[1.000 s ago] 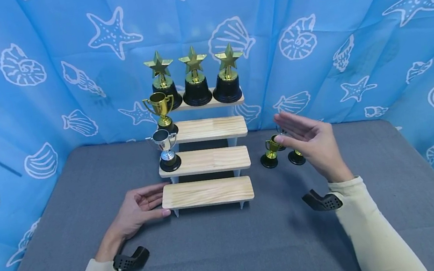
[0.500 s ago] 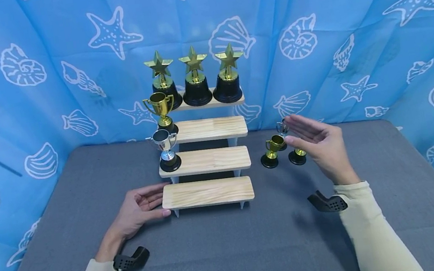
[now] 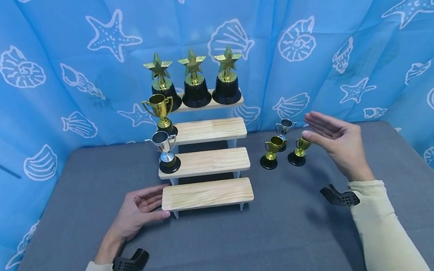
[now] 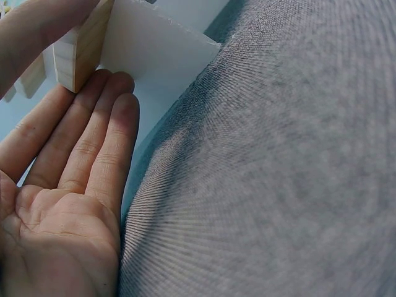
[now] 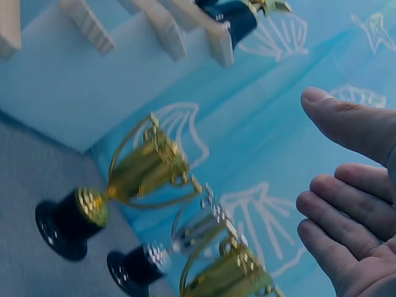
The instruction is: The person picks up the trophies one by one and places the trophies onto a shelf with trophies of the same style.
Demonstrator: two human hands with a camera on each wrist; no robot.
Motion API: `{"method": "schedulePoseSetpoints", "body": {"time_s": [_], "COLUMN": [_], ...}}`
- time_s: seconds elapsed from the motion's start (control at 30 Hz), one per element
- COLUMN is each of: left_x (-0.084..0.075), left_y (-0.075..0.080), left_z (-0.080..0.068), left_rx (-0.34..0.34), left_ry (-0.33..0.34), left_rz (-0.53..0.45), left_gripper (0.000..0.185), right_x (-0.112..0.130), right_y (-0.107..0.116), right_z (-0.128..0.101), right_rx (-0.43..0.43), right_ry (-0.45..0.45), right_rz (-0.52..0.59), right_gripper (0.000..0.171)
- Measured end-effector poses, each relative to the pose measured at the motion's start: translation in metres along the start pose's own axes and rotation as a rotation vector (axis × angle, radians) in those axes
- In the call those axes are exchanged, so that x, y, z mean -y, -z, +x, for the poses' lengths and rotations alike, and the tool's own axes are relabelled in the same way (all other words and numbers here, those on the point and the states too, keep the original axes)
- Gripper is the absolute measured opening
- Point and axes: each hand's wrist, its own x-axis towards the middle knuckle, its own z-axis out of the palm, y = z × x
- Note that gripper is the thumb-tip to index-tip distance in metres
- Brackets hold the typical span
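My left hand (image 3: 137, 213) rests at the left end of the stand's lowest wooden step (image 3: 207, 194), thumb toward its front corner. In the left wrist view its straight fingers (image 4: 111, 145) reach the step's wooden end (image 4: 83, 52). My right hand (image 3: 339, 144) is raised with nothing in it, thumb apart from the extended fingers. Just left of it stand a gold trophy cup (image 3: 299, 150), another gold trophy cup (image 3: 273, 151) and a silver trophy cup (image 3: 284, 128) behind, all upright on black bases. The right wrist view shows a gap between the hand and these cups.
Three gold star trophies (image 3: 194, 80) stand on the top step. Below them at the left ends are a gold cup (image 3: 161, 112) and a silver cup (image 3: 166, 150), one per step. A grey cloth (image 3: 237, 260) covers the table; a blue shell-patterned curtain (image 3: 68, 31) hangs behind.
My right hand has moved right, from over the loose cups to beside them, uncovering them. My left hand has stayed at the step, and the cups stand where they were.
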Motion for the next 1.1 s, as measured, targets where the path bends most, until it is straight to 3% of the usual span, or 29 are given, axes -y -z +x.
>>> {"method": "schedulePoseSetpoints", "body": {"time_s": [0.5, 0.7, 1.1], "left_x": [0.001, 0.001, -0.001], "left_y": [-0.001, 0.000, -0.001], "left_z": [0.000, 0.000, -0.001], "left_rx": [0.003, -0.001, -0.001], "left_ry": [0.001, 0.003, -0.002], "left_rz": [-0.003, -0.007, -0.002], "left_gripper": [0.072, 0.073, 0.073], "right_x": [-0.026, -0.038, -0.060], "right_y": [0.020, 0.027, 0.035], "right_z": [0.002, 0.002, -0.001], "right_rx": [-0.053, -0.004, 0.085], "right_ry": [-0.177, -0.209, -0.260], "right_rz": [-0.185, -0.172, -0.319], "right_gripper": [0.066, 0.066, 0.064]}}
